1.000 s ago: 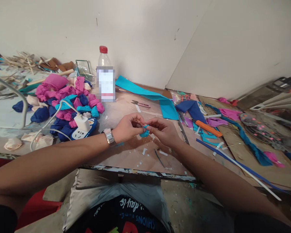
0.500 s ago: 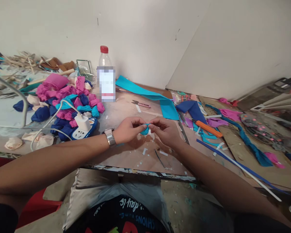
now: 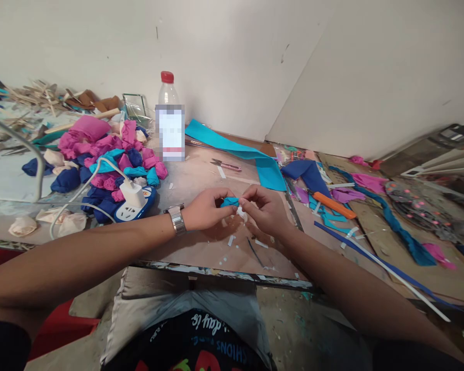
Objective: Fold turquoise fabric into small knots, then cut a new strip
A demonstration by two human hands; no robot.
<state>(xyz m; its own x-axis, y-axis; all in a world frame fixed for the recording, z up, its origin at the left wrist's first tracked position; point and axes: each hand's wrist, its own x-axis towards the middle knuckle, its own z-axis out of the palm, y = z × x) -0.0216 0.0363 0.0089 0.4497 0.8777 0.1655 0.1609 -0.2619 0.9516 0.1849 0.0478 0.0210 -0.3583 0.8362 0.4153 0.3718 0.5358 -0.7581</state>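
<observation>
Between my two hands, above the near middle of the table (image 3: 201,245), is a small piece of turquoise fabric (image 3: 229,201). My left hand (image 3: 208,210) pinches its left part between thumb and fingers. The fingertips of my right hand (image 3: 263,208) close on its right end. Behind the hands lie pink-handled thread snips (image 3: 232,167) and a wide turquoise fabric strip (image 3: 235,149) running along the wall side. Small white scraps (image 3: 261,243) and a dark thin strip (image 3: 254,251) are on the surface just in front of the hands.
At left sit heaped pink, blue and turquoise fabric pieces (image 3: 96,141) and a power strip (image 3: 135,206) with a white plug and cable. A red-capped bottle (image 3: 168,95) stands at the back. An orange-handled cutter (image 3: 334,205) and a blue strip (image 3: 355,245) lie right.
The turquoise fabric has been turned in my fingers and now shows longer and flatter between them. Both hands stay in nearly the same place.
</observation>
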